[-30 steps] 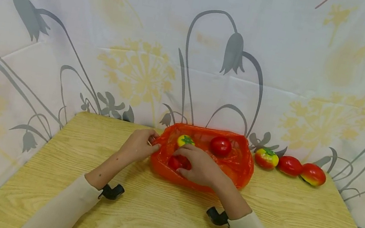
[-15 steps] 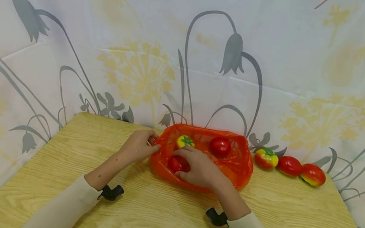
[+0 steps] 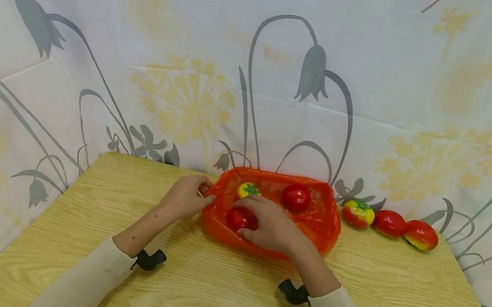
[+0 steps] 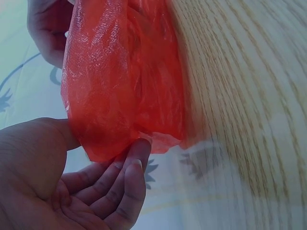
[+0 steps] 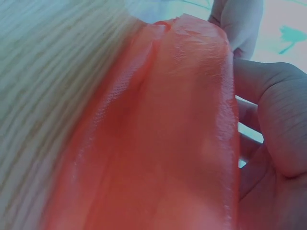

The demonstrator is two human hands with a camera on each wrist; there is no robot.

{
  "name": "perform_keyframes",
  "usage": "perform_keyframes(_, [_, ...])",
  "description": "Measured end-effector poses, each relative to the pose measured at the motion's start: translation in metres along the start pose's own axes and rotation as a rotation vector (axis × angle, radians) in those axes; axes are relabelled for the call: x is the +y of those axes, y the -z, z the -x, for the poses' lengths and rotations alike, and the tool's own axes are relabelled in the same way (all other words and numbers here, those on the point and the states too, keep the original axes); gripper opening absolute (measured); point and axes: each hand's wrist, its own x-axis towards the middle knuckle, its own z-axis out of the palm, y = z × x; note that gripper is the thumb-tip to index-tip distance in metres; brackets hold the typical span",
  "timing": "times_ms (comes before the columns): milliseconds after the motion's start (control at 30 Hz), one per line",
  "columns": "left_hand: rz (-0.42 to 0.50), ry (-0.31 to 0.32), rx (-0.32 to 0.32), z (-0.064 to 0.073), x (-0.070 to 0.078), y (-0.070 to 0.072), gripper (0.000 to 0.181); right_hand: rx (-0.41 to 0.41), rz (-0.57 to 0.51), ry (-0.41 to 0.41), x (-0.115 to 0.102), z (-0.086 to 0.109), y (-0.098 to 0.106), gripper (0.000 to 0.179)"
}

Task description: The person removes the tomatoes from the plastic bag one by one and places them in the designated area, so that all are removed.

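Note:
A thin red plastic bag (image 3: 266,247) stands spread on the wooden table, mouth up. My left hand (image 3: 184,197) pinches its left edge; in the left wrist view the thumb and fingers (image 4: 136,177) meet the red film. My right hand (image 3: 270,223) reaches over the near rim into the bag, its fingers and thumb curled round a shiny red fruit (image 3: 240,219). Behind that hand, a yellow fruit with a green leafy top (image 3: 249,190) lies partly hidden in the bag. A smooth red fruit (image 3: 296,197) sits at the back. The right wrist view shows mostly the bag's outer wall (image 5: 158,134).
Right of the bag, a red-yellow fruit with a green top (image 3: 358,214), a red fruit (image 3: 389,223) and a red fruit with a yellow underside (image 3: 421,235) lie in a row. A flower-print cloth (image 3: 189,28) hangs behind the table (image 3: 212,290).
The red fruit under my right hand shows a little more, and its fingers have shifted slightly. My left hand keeps its hold on the bag's edge.

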Motion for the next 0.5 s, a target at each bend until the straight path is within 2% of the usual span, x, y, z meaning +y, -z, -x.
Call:
perform_keyframes(300, [-0.009,0.003,0.002,-0.001,-0.001,0.001,0.024,0.061,0.013,0.029,-0.003,0.005,0.013,0.055])
perform_keyframes(500, [-0.017,-0.003,0.005,-0.001,-0.001,0.000,0.024,0.084,0.023,0.013,-0.004,0.010,0.017,0.060])
